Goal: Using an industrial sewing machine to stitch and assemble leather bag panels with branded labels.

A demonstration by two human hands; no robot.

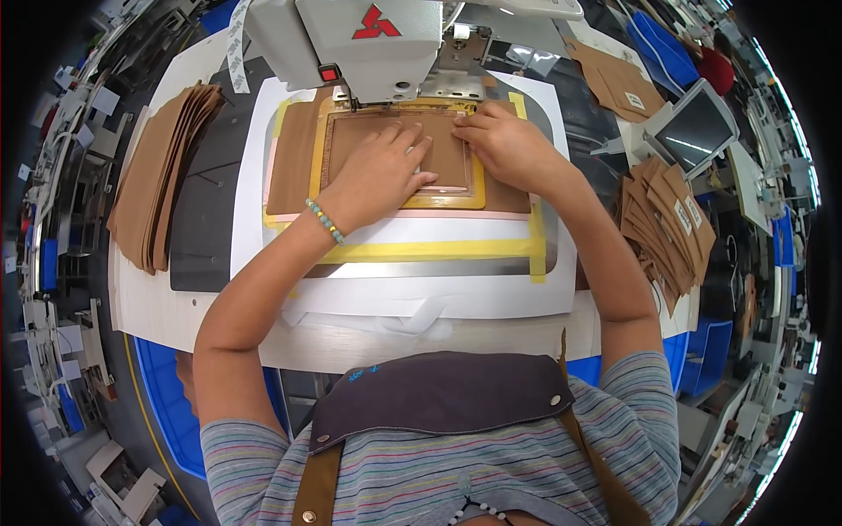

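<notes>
A brown leather piece (361, 142) lies inside a yellow rectangular frame (402, 202) under the white sewing machine head (368, 39). My left hand (379, 174) rests flat on the brown piece, fingers spread, a beaded bracelet at the wrist. My right hand (507, 145) presses its fingertips on the frame's upper right corner, next to the machine's metal plate (452, 85). A larger brown sheet (289, 158) lies under the frame, edged with yellow tape.
A stack of brown pieces (158, 175) stands on the left of the white table (167, 307). More brown pieces with white labels (671, 223) are fanned at the right, near a small screen (697, 131). Blue bins (162, 394) sit below the table.
</notes>
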